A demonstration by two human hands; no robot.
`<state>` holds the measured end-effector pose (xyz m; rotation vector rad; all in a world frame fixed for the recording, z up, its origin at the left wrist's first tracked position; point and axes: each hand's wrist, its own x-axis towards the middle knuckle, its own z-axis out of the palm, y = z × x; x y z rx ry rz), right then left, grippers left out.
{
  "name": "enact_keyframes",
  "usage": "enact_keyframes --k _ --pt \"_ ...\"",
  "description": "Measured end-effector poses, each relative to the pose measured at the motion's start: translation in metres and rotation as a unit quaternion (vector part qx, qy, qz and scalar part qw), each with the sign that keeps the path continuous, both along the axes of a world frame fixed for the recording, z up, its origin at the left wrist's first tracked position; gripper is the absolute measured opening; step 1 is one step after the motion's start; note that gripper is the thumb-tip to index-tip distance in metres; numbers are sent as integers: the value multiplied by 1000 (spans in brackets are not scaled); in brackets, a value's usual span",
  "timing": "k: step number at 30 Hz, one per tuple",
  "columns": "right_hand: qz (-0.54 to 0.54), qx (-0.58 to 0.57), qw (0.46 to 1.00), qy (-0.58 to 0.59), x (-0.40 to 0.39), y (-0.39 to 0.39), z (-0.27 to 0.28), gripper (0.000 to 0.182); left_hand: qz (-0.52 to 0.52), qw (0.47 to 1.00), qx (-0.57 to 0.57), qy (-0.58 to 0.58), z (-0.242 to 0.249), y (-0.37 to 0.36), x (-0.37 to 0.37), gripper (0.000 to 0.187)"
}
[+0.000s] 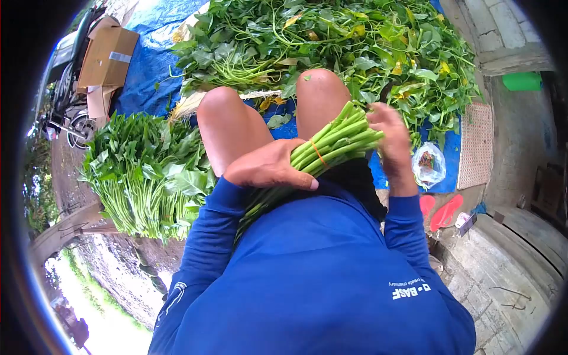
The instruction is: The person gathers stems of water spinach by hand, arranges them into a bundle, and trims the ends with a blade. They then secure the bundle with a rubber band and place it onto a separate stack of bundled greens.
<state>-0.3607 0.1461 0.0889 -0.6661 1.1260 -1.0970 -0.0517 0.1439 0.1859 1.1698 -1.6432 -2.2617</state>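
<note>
A bundle of green water spinach stems [337, 142], bound with an orange rubber band [320, 154], lies across my lap with its cut ends toward the upper right. My left hand [269, 164] is wrapped round the bundle, thumb on top below the band. Beside the cut ends is my right hand [391, 139], blurred by motion, with its fingers curled. A small dark shape [386, 92] sticks up beyond those fingers; what it is I cannot make out. The leafy end of the bundle is hidden under my left forearm.
Loose greens [331, 41] are heaped on a blue tarp [151, 29] beyond my knees. Sorted leafy stems [148, 177] lie at my left. A cardboard box [109, 59] stands far left. On the right are a clear plastic bag [428, 165], a woven mat [475, 145] and red flip-flops [445, 213].
</note>
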Motion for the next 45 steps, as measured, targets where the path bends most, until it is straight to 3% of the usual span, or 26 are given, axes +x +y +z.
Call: enact_keyframes --k 1,3,4,5,8,13,14,18,20,22,23,26,28,29,30,31,33,35,36,37,39,42,45 --pt "-75 -71 966 237 -6 -6 9 40 7 1000 8 -11 -3 -2 1 72" --pt "25 -197 941 273 -11 -3 60 32 17 999 29 -29 -11 -5 0 70" --pt "102 -276 898 328 -4 -3 78 24 -8 999 21 -37 -16 -11 -2 67" --pt "117 -305 889 321 7 -2 94 23 -12 999 20 -45 -14 -13 -5 67" --pt "159 -373 798 446 8 -12 128 28 -6 999 10 -50 -9 -13 -9 68" --pt "232 -446 673 542 14 -23 114 38 0 996 -26 -83 -14 -10 -13 69" --pt "213 -453 666 554 15 -24 100 32 -5 994 -44 -103 -16 -10 -12 69" --pt "159 -448 681 557 14 -9 74 23 2 995 -53 -88 -15 -7 -12 69" --pt "144 -382 741 533 17 -3 34 25 23 995 -90 -48 -21 0 -13 68" --pt "115 -330 797 492 28 -8 8 31 -1 984 -154 -92 -28 0 -17 66" --pt "127 -314 794 505 32 -15 4 30 -13 975 -186 -118 -30 1 -16 65" --pt "176 -250 777 550 42 -37 7 35 0 991 -87 -101 -29 -8 -14 62" --pt "123 -335 747 561 44 -47 -11 44 33 999 -3 2 -34 -16 -7 60" --pt "84 -327 791 510 40 -49 -15 42 53 996 40 54 -34 -18 -2 60" --pt "43 -321 830 455 41 -52 -6 44 65 997 2 45 -9 -23 0 59" --pt "-26 -311 894 322 40 -54 10 44 80 995 23 52 -5 -27 13 59" --pt "-113 -65 986 103 38 -42 60 42 108 990 69 59 0 -29 44 60" --pt "66 -58 996 -6 25 -37 40 41 139 984 47 104 5 -29 62 63" --pt "69 3 997 32 46 -28 68 36 151 981 46 111 11 -27 65 63" --pt "33 -136 981 133 68 -23 90 35 159 979 45 121 17 -26 65 64" --pt "-49 -387 861 325 97 -15 123 34 178 975 57 122 28 -21 61 63" --pt "51 -612 654 442 98 -40 145 31 176 978 42 100 24 -17 56 68" --pt "25 -594 696 403 59 -83 112 22 160 981 24 108 8 -15 53 82"
